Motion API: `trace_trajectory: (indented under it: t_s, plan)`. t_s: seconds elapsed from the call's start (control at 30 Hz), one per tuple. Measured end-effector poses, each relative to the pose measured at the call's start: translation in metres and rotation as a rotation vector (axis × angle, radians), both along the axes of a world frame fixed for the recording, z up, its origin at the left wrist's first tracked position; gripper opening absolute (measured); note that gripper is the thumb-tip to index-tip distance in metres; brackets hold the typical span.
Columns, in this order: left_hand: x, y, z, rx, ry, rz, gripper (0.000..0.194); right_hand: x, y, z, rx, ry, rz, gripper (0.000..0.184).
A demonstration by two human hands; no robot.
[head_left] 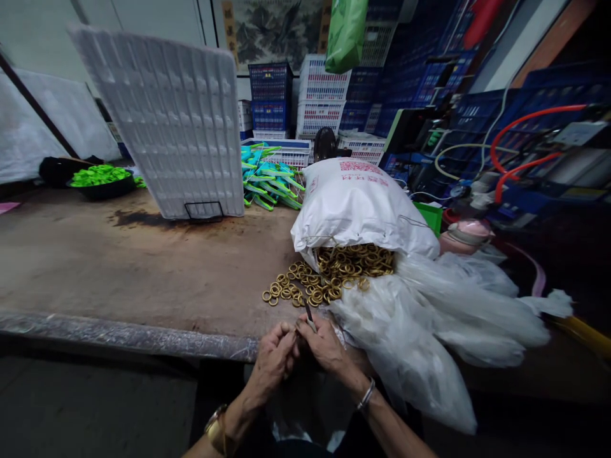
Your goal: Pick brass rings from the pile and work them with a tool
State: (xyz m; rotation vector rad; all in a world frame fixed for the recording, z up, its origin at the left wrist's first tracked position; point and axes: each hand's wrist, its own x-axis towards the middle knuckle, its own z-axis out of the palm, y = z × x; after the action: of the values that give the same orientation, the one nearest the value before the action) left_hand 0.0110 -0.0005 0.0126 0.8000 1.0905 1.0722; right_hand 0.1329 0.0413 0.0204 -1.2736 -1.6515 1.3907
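Note:
My left hand (274,356) and my right hand (324,343) meet at the near edge of the brown worktable (143,267), fingers curled together. My right hand pinches a thin dark metal piece (309,316) that sticks up between the fingers. My left hand is closed against it; what it holds is hidden. Just beyond the hands lies a pile of brass rings (315,280), spilling from a white woven sack (356,207) lying on its side.
A crumpled clear plastic bag (429,331) lies right of my hands. A white moulded tray (167,121) stands upright at the back. Teal and green parts (267,178), a black bowl of green pieces (100,178), stacked crates (319,95) and a machine with red hoses (525,146) surround the table.

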Motion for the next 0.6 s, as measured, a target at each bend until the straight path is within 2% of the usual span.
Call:
trace_trajectory:
  t_s: [0.13, 0.3, 0.43, 0.53, 0.6]
  plan:
    - [0.0, -0.002, 0.004, 0.002, -0.147, -0.012, 0.031, -0.002, -0.002, 0.002, -0.041, 0.047, 0.006, 0.024]
    - [0.001, -0.004, 0.007, -0.001, -0.2, 0.015, 0.032, -0.003, -0.001, 0.002, -0.015, 0.064, -0.01, 0.025]
    - [0.0, -0.004, 0.003, 0.001, -0.2, 0.046, 0.032, 0.001, -0.002, -0.001, 0.182, -0.181, -0.095, 0.022]
    - [-0.001, -0.003, 0.0, 0.016, -0.172, 0.07, 0.033, 0.004, -0.006, -0.006, 0.34, -0.401, 0.016, 0.018]
    - [-0.002, -0.002, -0.002, 0.021, -0.154, 0.075, 0.033, 0.004, -0.009, -0.009, 0.395, -0.502, 0.096, 0.021]
